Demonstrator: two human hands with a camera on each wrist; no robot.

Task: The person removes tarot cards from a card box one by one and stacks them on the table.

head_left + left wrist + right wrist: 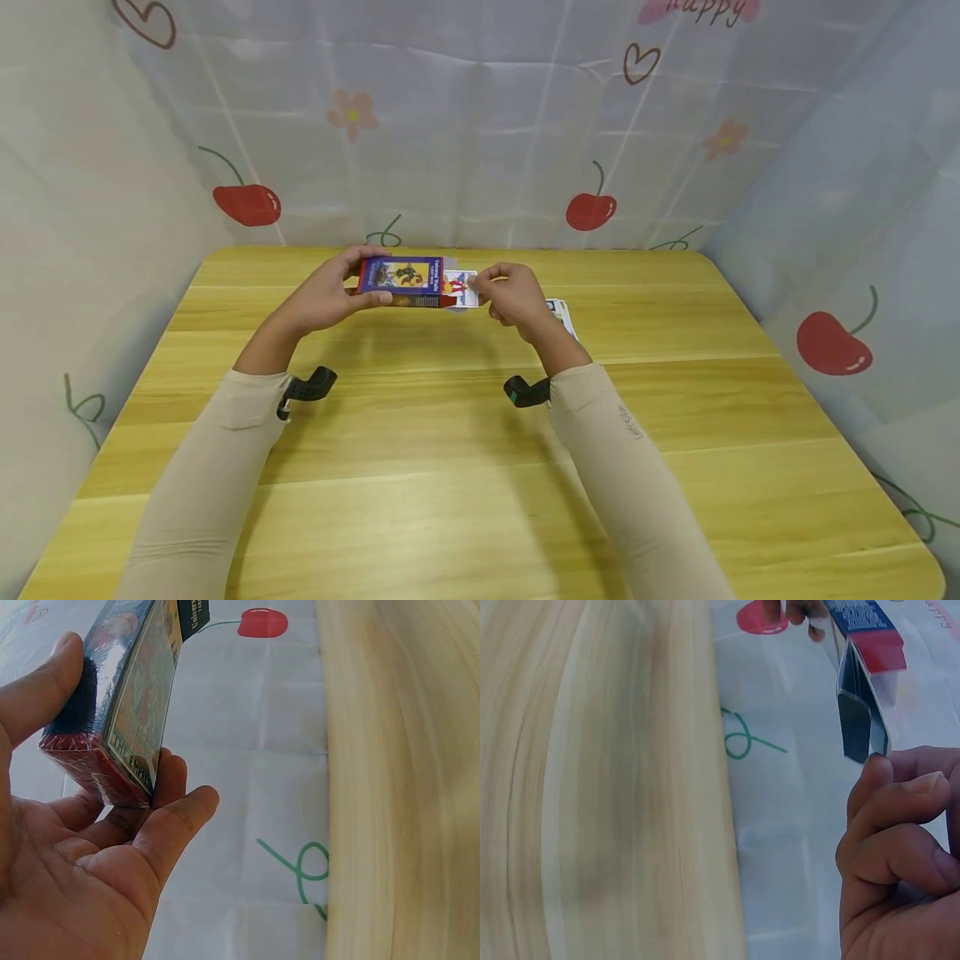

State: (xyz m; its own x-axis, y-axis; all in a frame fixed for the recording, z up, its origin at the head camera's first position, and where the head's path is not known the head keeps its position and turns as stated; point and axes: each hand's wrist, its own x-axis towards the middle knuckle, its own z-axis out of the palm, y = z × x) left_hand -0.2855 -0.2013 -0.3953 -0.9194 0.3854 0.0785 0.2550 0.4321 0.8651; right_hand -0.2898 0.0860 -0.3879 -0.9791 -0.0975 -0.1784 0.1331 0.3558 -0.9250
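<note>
head view: the left hand (330,287) grips a blue-and-red tarot box (401,275) above the table (420,500), near the middle of the frame. a printed card (461,289) projects from the box's right end; the right hand (516,296) pinches its outer end. white-edged cards (561,312) lie right of centre, partly behind the right hand and wrist.

left wrist view: box at upper left, tilted, held between thumb and fingers.

right wrist view: box at upper right; curled right fingers meet the tip of a folded, shaded piece (854,724). card or flap: cannot tell.
</note>
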